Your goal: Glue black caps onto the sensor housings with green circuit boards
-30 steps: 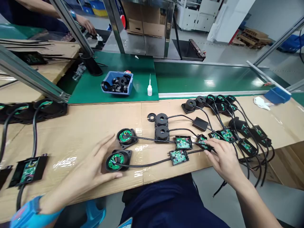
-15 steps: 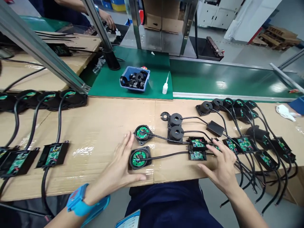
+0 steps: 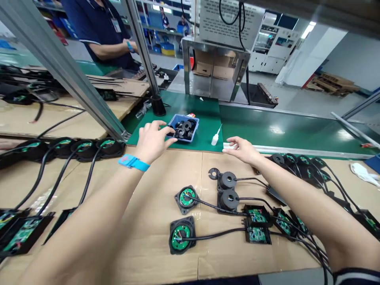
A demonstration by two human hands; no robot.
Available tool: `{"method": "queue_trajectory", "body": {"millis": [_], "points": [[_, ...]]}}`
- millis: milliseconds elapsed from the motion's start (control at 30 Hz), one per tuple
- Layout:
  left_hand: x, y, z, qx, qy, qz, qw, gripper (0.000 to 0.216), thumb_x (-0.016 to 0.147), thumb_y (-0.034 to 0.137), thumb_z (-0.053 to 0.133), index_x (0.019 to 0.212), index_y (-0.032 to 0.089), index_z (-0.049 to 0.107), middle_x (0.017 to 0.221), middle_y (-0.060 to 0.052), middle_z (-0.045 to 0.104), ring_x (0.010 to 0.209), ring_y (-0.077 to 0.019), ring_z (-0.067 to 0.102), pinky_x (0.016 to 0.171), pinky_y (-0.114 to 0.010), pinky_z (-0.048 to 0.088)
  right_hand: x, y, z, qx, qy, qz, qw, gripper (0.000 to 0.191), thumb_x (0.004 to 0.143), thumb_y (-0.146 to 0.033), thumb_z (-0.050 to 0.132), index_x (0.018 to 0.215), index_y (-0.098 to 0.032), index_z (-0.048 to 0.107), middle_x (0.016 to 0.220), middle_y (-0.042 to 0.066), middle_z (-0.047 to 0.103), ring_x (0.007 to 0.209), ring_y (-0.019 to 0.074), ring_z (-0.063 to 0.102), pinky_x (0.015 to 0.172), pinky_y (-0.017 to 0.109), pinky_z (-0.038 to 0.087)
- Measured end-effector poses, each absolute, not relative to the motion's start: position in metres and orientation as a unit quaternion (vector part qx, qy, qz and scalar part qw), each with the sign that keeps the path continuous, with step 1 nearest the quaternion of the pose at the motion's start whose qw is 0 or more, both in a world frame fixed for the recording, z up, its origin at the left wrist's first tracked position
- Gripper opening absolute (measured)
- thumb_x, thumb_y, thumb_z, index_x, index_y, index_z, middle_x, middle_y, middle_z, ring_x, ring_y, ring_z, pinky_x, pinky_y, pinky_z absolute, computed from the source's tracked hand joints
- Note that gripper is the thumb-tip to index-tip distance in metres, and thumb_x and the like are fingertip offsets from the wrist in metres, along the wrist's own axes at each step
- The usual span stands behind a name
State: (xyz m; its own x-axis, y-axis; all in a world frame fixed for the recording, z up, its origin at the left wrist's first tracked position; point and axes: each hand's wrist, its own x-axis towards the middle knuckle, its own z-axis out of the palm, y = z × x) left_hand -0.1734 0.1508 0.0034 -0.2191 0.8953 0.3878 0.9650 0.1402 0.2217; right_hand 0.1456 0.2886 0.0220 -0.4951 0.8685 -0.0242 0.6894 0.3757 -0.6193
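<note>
My left hand (image 3: 156, 138), with a blue wrist strap (image 3: 133, 162), is at the left side of a blue bin (image 3: 194, 136) of black round parts (image 3: 184, 130); its fingers are apart and hold nothing. Right of the white dropper bottle (image 3: 215, 139), my right hand (image 3: 240, 149) hovers with fingers apart, touching nothing I can see. Below on the cardboard lie two black housings with green round boards, one upper (image 3: 187, 198) and one lower (image 3: 180, 236). Their cables run right to open black boxes with circuit boards (image 3: 257, 234). Two closed round housings (image 3: 228, 199) and a flat black ring (image 3: 213, 173) lie behind.
More cabled housings (image 3: 86, 149) line the left, and others (image 3: 304, 160) crowd the right under my forearm. A metal post (image 3: 145, 51) stands behind the table's left side. A white glove (image 3: 363, 173) lies far right. Across the line, a person (image 3: 103, 35) stands.
Both hands have moved forward from beside the two green-board housings and the open boxes, the left to the bin, the right to near the bottle. The camera view has tilted up.
</note>
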Motion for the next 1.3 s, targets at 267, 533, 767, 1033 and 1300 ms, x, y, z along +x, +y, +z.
{"method": "queue_trajectory", "body": {"millis": [267,533,767,1033,1300], "points": [[-0.184,0.178,0.004,-0.68,-0.7,-0.197,0.097,0.014,0.096,0.036,0.07,0.098,0.027,0.08,0.142,-0.01,0.067,0.131,-0.0409,0.054,0.097,-0.056,0.045,0.093,0.335,-0.015,-0.481,-0.79,0.357,0.134,0.033,0.103,-0.039,0.07,0.128,-0.017,0.067,0.125,0.009,0.07,0.106,0.0226,0.071,0.093,0.044,0.063],[-0.133,0.112,-0.024,-0.747,-0.632,-0.199,0.053,0.038,0.107,0.039,0.043,0.086,0.023,0.07,0.092,-0.012,0.074,0.091,-0.0303,0.068,0.083,-0.046,0.049,0.098,0.32,-0.011,-0.451,-0.745,0.436,0.226,0.025,0.097,-0.039,0.076,0.102,-0.016,0.067,0.103,0.006,0.077,0.095,0.0198,0.072,0.094,0.039,0.058],[-0.086,0.127,-0.028,-0.819,-0.551,-0.146,-0.062,0.041,0.095,0.058,0.07,0.115,0.023,0.068,0.114,-0.01,0.073,0.107,-0.0292,0.066,0.091,-0.042,0.052,0.165,0.268,0.023,-0.41,-0.706,0.488,0.308,0.053,0.084,-0.07,0.078,0.098,-0.021,0.061,0.1,0.008,0.08,0.098,0.0246,0.074,0.096,0.041,0.056],[-0.047,0.184,-0.025,-0.853,-0.486,-0.102,-0.161,0.031,0.099,0.045,0.069,0.112,0.017,0.069,0.106,-0.006,0.071,0.09,-0.0187,0.068,0.084,-0.039,0.06,0.216,0.205,0.051,-0.397,-0.684,0.496,0.359,0.056,0.083,-0.075,0.078,0.095,-0.023,0.063,0.104,0.008,0.079,0.102,0.0251,0.074,0.101,0.044,0.056],[-0.13,0.082,-0.017,-0.708,-0.635,-0.289,-0.112,0.047,0.093,0.054,0.059,0.129,0.025,0.064,0.112,-0.008,0.071,0.096,-0.0241,0.069,0.09,-0.041,0.06,0.266,0.137,0.038,-0.372,-0.635,0.562,0.379,0.038,0.093,-0.062,0.075,0.101,-0.026,0.067,0.099,0.006,0.079,0.096,0.0232,0.075,0.086,0.037,0.061]]}}
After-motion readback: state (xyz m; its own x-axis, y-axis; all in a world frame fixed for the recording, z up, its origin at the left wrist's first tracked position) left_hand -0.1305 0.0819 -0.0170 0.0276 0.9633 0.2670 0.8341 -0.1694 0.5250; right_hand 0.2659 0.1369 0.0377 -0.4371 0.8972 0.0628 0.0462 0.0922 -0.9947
